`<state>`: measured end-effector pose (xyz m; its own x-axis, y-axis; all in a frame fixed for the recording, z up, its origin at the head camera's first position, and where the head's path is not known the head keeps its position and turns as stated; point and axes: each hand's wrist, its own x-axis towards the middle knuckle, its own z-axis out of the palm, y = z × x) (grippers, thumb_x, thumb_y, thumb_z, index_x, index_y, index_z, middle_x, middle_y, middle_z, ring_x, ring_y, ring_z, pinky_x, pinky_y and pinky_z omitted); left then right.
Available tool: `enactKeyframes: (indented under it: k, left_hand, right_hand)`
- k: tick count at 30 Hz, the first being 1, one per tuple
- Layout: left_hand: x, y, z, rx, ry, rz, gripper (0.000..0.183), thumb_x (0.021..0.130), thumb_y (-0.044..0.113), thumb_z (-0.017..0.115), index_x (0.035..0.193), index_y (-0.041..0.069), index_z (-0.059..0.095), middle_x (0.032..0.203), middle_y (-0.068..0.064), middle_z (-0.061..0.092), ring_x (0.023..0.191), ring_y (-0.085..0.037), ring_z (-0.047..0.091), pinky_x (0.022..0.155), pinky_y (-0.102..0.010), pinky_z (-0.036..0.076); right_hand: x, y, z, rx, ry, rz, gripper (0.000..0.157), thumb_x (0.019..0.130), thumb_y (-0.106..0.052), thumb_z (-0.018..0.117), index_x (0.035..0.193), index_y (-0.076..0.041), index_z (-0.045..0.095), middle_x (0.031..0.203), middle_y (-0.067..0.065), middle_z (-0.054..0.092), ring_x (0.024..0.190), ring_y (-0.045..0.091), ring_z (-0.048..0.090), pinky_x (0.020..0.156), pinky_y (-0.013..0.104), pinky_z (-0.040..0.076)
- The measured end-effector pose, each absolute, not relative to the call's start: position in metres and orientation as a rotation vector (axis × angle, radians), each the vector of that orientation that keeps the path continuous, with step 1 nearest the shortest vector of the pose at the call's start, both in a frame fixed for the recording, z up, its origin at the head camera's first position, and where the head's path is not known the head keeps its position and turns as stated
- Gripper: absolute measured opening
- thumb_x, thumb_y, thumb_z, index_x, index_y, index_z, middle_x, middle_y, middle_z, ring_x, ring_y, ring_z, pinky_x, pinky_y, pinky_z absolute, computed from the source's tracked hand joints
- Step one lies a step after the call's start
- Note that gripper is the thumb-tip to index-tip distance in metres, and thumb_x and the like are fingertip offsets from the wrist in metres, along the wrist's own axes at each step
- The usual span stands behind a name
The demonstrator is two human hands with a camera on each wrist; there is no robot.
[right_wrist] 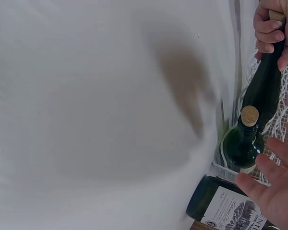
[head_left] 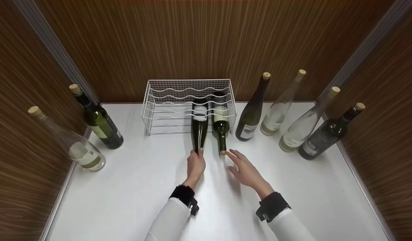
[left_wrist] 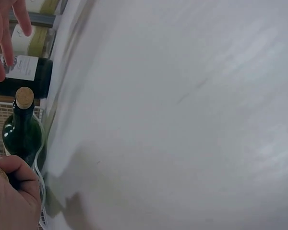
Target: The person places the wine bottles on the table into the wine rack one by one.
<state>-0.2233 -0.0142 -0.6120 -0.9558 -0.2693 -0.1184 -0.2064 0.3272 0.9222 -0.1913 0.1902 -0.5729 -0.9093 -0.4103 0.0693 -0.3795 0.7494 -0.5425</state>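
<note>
My left hand (head_left: 196,164) grips the neck of a slim dark green wine bottle (head_left: 200,129), whose base end lies in the white wire rack (head_left: 169,132). In the right wrist view, the left hand's fingers curl round that neck just below its cork (right_wrist: 277,17). Beside it, a second green wine bottle (head_left: 221,125) lies in the rack with its corked neck toward me. My right hand (head_left: 246,170) is spread with nothing in it, its fingertips close to that bottle's cork (head_left: 223,152).
Right of the rack stand a brown-green bottle (head_left: 251,115), two clear bottles (head_left: 276,113) and a dark bottle (head_left: 323,137). To the left stand a clear bottle (head_left: 82,150) and a green bottle (head_left: 104,127). Wood-grain panels (head_left: 206,40) enclose the white table (head_left: 132,194) on three sides.
</note>
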Motion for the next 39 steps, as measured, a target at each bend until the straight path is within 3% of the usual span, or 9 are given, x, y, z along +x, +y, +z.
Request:
enactKeyframes:
  k: [6, 13, 17, 25, 33, 39]
  left_hand:
    - [-0.231, -0.017, -0.615, 0.383, -2.515, -1.792, 0.035, 0.106, 0.026, 0.045, 0.111, -0.007, 0.053, 0.081, -0.013, 0.057, 0.077, -0.027, 0.056, 0.073, -0.043, 0.049]
    - [-0.240, -0.021, -0.613, 0.339, -2.534, -1.975, 0.035, 0.108, 0.029, 0.037, 0.109, -0.004, 0.048, 0.069, -0.004, 0.048, 0.054, -0.014, 0.048, 0.048, -0.026, 0.041]
    - [-0.244, -0.021, -0.608, 0.344, -2.543, -2.029, 0.035, 0.108, 0.030, 0.036, 0.111, -0.004, 0.046, 0.068, -0.003, 0.046, 0.049, -0.011, 0.043, 0.043, -0.023, 0.036]
    - [-0.248, -0.021, -0.609, 0.412, -2.469, -2.134, 0.030, 0.107, 0.028, 0.037, 0.111, -0.001, 0.044, 0.064, -0.002, 0.041, 0.046, -0.010, 0.039, 0.040, -0.022, 0.032]
    - [-0.252, -0.019, -0.604, 0.417, -2.455, -2.261, 0.036, 0.104, 0.023, 0.035, 0.130, -0.001, 0.040, 0.071, -0.003, 0.043, 0.052, -0.010, 0.040, 0.044, -0.021, 0.033]
    - [-0.255, -0.022, -0.602, 0.339, -2.497, -2.158, 0.026, 0.105, 0.020, 0.040, 0.116, -0.002, 0.047, 0.072, -0.003, 0.046, 0.056, -0.012, 0.048, 0.045, -0.022, 0.038]
  right_hand:
    - [-0.192, 0.192, -0.572, -0.606, 2.858, -0.875, 0.055, 0.098, -0.017, 0.062, 0.149, -0.009, 0.043, 0.152, 0.016, 0.037, 0.140, 0.033, 0.032, 0.112, 0.048, 0.029]
    - [-0.193, 0.192, -0.572, -0.574, 2.871, -0.869, 0.057, 0.098, -0.022, 0.063, 0.150, -0.010, 0.042, 0.151, 0.016, 0.038, 0.139, 0.033, 0.034, 0.111, 0.049, 0.030]
    - [-0.194, 0.191, -0.572, -0.544, 2.888, -0.877, 0.058, 0.099, -0.031, 0.061, 0.151, -0.013, 0.041, 0.151, 0.015, 0.040, 0.138, 0.032, 0.036, 0.110, 0.049, 0.031]
    - [-0.193, 0.188, -0.574, -0.567, 2.900, -0.876, 0.060, 0.100, -0.037, 0.058, 0.151, -0.011, 0.040, 0.150, 0.018, 0.040, 0.137, 0.036, 0.037, 0.108, 0.052, 0.033]
    - [-0.193, 0.188, -0.574, -0.564, 2.902, -0.885, 0.059, 0.099, -0.036, 0.059, 0.150, -0.013, 0.041, 0.150, 0.017, 0.040, 0.137, 0.036, 0.037, 0.108, 0.051, 0.032]
    - [-0.192, 0.189, -0.575, -0.562, 2.897, -0.865, 0.058, 0.099, -0.036, 0.060, 0.150, -0.015, 0.042, 0.150, 0.017, 0.039, 0.137, 0.036, 0.037, 0.108, 0.051, 0.033]
